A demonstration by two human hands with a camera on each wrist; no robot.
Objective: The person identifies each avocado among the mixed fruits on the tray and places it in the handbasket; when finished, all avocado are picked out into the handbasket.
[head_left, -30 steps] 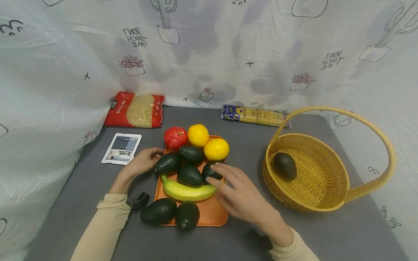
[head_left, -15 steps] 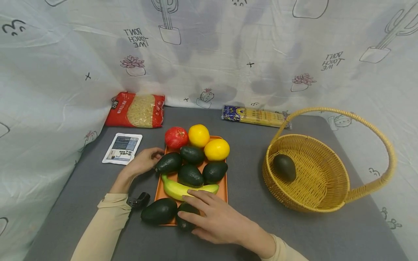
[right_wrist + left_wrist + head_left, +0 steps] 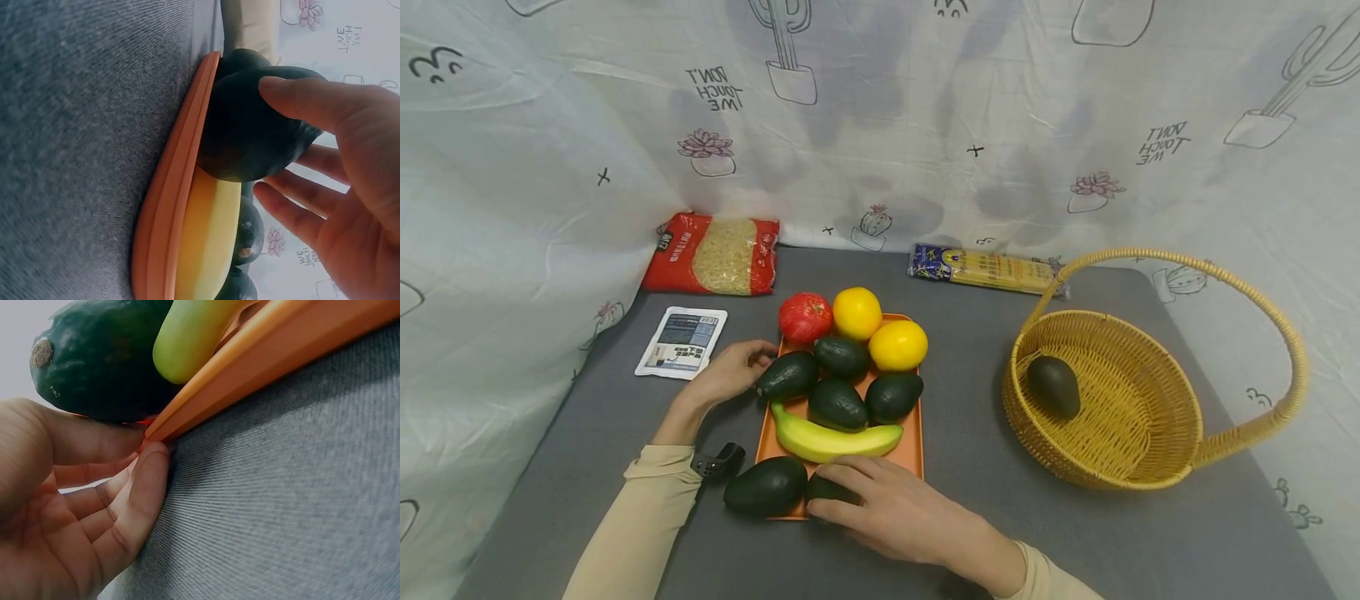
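Closing from a looser hover, the right hand (image 3: 898, 510) now grips an avocado (image 3: 832, 492) at the orange tray (image 3: 912, 446)'s near edge, apparently securing it; the left hand (image 3: 726, 372) pinches the tray's left rim.

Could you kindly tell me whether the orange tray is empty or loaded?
Loaded: in the head view, a banana lies across the tray, with several avocados around it.

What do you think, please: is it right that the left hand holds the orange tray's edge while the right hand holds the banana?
Not quite: the right hand holds an avocado, not the banana, as the right wrist view shows. The left hand does hold the edge of the orange tray.
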